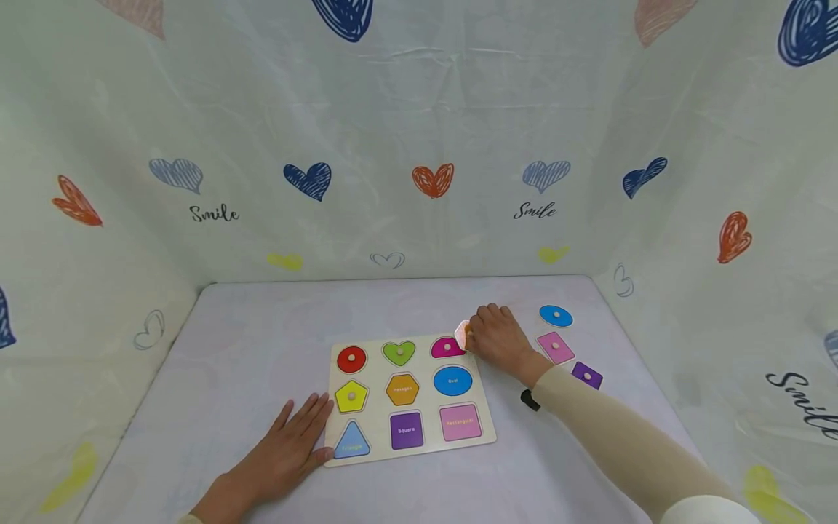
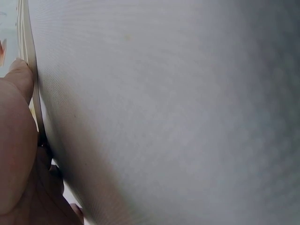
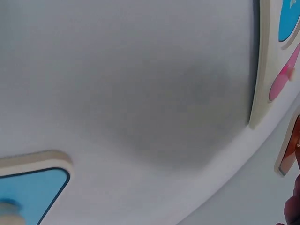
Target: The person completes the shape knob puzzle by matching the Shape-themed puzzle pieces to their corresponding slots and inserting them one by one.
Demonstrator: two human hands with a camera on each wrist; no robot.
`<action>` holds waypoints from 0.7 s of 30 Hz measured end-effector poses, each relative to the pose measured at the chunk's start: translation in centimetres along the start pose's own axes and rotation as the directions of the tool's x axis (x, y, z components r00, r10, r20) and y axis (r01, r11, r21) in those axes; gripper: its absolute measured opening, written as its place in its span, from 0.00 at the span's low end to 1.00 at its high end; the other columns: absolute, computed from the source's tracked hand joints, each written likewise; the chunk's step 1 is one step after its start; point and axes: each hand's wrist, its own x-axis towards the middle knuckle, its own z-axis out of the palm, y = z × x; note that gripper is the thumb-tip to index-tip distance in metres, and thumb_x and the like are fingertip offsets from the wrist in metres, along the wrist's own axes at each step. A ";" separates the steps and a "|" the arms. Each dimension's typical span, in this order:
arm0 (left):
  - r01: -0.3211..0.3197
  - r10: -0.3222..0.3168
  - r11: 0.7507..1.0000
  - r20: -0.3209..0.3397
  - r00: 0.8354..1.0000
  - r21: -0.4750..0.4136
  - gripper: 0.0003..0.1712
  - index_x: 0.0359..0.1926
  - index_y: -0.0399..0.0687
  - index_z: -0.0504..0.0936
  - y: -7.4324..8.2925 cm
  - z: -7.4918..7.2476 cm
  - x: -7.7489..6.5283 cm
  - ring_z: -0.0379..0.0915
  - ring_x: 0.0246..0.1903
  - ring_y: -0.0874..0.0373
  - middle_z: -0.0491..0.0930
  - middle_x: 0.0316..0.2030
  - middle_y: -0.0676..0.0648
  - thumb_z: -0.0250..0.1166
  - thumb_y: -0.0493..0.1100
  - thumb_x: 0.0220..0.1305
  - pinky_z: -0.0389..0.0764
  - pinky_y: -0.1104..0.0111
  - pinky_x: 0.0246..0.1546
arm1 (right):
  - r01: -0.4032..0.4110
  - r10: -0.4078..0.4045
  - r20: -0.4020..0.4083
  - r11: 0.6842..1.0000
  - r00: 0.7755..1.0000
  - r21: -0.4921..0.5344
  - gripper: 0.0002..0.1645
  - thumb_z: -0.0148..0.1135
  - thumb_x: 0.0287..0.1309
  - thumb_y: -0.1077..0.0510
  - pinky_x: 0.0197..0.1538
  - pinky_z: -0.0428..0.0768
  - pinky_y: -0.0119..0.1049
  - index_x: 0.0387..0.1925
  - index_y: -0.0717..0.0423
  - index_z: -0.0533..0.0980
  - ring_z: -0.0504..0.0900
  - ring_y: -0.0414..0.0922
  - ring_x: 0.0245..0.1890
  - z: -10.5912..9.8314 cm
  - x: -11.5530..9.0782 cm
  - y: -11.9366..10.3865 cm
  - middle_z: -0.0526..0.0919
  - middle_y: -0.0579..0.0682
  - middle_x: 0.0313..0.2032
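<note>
A wooden shape puzzle board [image 1: 427, 458] lies on the table. Knobbed pieces fill its circle, heart, semicircle and pentagon places; printed words show in the hexagon, oval, square, rectangle and triangle places. With straight fingers, my left hand [image 1: 284, 451] lies along the board's left edge, thumb at the lower left corner. My right hand [image 1: 500, 338] pinches an orange puzzle piece [image 3: 289, 147], raised and tilted beside the board's upper right corner, next to the pink semicircle piece [image 1: 448, 348]. Fingers cover most of the orange piece, so its outline is partly hidden.
Right of the board lie a blue oval piece [image 1: 556, 316], a pink rectangle piece [image 1: 555, 348] and a purple square piece [image 1: 587, 375]. A blue knobbed piece [image 3: 40, 187] shows in the right wrist view. Heart-printed curtains [image 1: 419, 233] enclose the table's back and sides.
</note>
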 end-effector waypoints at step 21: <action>0.012 -0.012 1.000 0.007 1.000 0.016 0.51 0.83 0.44 0.57 0.0 0.2 0.1 0.46 0.84 0.45 0.57 0.83 0.45 0.60 0.69 0.72 0.45 0.39 0.81 | 0.179 -0.179 -0.004 0.981 0.984 0.069 0.17 0.66 0.69 0.44 0.37 0.69 0.36 0.35 0.54 0.81 0.68 0.45 0.34 -1.8 1.8 -7.2 0.76 0.47 0.32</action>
